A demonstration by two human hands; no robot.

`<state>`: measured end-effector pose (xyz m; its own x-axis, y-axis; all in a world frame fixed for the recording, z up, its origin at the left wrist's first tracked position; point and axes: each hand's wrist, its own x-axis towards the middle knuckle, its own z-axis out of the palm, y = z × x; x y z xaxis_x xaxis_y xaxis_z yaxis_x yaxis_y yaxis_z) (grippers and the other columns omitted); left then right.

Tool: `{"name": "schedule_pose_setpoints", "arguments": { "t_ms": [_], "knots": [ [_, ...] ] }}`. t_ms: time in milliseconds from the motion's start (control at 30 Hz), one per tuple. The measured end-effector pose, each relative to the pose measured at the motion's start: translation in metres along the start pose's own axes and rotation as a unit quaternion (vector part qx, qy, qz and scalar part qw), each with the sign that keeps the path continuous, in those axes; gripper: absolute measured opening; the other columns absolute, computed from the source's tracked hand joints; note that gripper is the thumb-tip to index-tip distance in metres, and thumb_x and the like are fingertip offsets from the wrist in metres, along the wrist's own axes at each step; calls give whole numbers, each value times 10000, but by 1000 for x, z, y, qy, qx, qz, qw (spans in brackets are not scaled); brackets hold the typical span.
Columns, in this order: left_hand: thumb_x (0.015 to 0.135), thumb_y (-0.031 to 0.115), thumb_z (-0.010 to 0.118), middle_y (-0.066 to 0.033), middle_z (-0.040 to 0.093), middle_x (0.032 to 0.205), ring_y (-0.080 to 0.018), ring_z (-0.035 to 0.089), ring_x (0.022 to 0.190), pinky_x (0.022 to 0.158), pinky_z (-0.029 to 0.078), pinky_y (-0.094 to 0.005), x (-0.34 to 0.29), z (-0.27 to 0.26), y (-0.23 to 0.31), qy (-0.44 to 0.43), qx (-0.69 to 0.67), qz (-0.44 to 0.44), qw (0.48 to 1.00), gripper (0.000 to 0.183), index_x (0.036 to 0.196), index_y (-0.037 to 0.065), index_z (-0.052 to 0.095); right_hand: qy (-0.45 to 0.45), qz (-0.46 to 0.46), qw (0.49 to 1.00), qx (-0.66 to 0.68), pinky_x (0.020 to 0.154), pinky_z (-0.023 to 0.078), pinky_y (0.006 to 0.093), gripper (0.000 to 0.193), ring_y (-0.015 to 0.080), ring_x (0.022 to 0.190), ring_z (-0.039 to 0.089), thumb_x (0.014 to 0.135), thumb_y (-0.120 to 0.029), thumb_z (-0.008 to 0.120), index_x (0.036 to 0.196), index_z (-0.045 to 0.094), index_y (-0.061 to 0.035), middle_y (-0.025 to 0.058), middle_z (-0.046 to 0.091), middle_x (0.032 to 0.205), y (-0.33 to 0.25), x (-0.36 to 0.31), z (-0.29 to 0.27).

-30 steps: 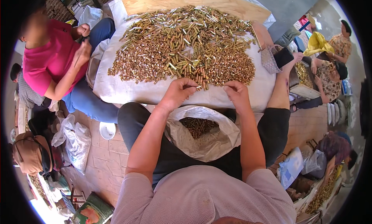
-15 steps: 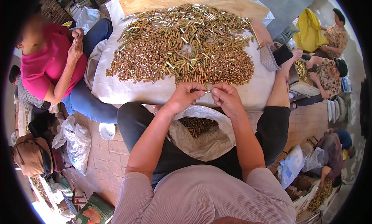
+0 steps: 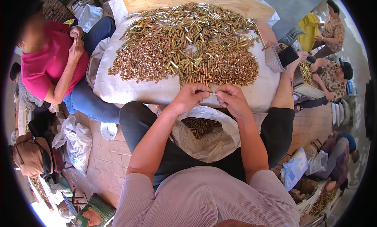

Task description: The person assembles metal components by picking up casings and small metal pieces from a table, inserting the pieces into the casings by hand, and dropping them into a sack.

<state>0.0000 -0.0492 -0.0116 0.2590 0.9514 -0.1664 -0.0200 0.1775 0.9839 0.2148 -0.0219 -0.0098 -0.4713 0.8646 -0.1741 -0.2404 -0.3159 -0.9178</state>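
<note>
Over the near edge of the cloth-covered table (image 3: 118, 91), my left hand (image 3: 191, 97) and my right hand (image 3: 232, 100) meet fingertip to fingertip. Both pinch one small, brass-coloured metal cylinder (image 3: 213, 94), mostly hidden by the fingers. Just beyond them lie long gold-coloured metal tubes (image 3: 192, 68), between a heap of short copper-coloured pieces (image 3: 141, 60) on the left and a similar heap (image 3: 235, 68) on the right. Below my hands, between my legs, a white sack (image 3: 196, 150) gapes, with many metal pieces (image 3: 199, 127) inside.
A wooden board (image 3: 196, 0) borders the table's far side. At the right edge a phone (image 3: 288, 55) rests on a woven basket (image 3: 273, 60). A person in a pink shirt (image 3: 59, 58) sits close on the left; other people work on the right. A white bowl (image 3: 108, 130) stands on the floor.
My hands stay almost in place, with small finger shifts around the cylinder. At the far right, a person by the yellow sack has risen more upright.
</note>
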Motion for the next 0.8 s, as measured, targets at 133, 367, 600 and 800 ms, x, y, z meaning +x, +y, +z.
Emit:
{"name": "schedule_pose_setpoints", "arguments": {
  "t_ms": [133,367,600,800],
  "knots": [
    [914,137,675,31,589,713,-46,501,611,538,424,-216,0,1,0,-7,-3,4,1000,172,1034,17,701,-9,13,1000,16,498,372,210,137,82,587,495,905,-148,698,957,647,-32,3,578,724,6,0,-6],
    [896,107,687,17,616,764,-51,519,633,568,419,-206,-2,6,5,-5,-57,-32,998,178,1039,0,693,-12,4,1000,26,496,418,234,130,106,602,541,914,-138,684,971,624,-37,31,589,719,30,6,-19],
    [909,68,663,9,607,757,-62,498,614,556,411,-218,2,16,0,-8,-146,-36,989,101,979,1,687,-83,12,978,192,497,416,233,113,108,600,540,919,-129,678,952,629,-32,38,587,705,31,3,-20],
    [905,105,679,-9,630,794,-78,532,645,569,437,-224,2,21,1,-5,-174,-30,984,134,997,8,680,-72,-53,992,90,502,416,230,137,105,598,537,910,-154,691,932,629,-34,32,583,700,14,-1,-15]
  ]
}}
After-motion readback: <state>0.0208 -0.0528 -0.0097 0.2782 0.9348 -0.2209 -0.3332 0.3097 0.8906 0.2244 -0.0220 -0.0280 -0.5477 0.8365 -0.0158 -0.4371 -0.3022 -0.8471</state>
